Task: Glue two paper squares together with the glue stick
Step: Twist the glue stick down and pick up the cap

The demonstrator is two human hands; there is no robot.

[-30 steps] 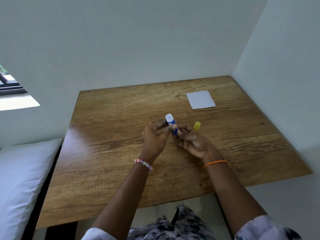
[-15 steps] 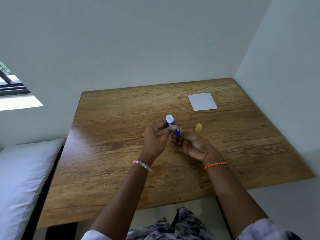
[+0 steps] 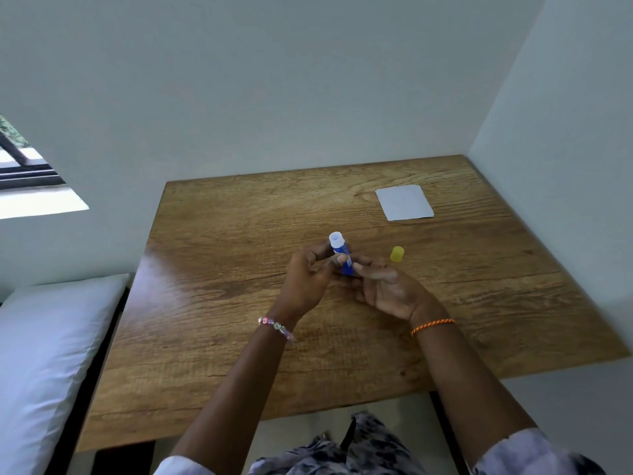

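Two bare forearms. Left wrist: beaded bracelet (image 3: 276,326), pink and pale glassy beads. Right wrist: thin braided orange cord (image 3: 432,326). Pale lilac-white short sleeves (image 3: 513,450) at both upper arms; mottled grey-black patterned garment (image 3: 342,454) below

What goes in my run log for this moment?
left hand grips glue stick | right hand open | cap off | paper untouched
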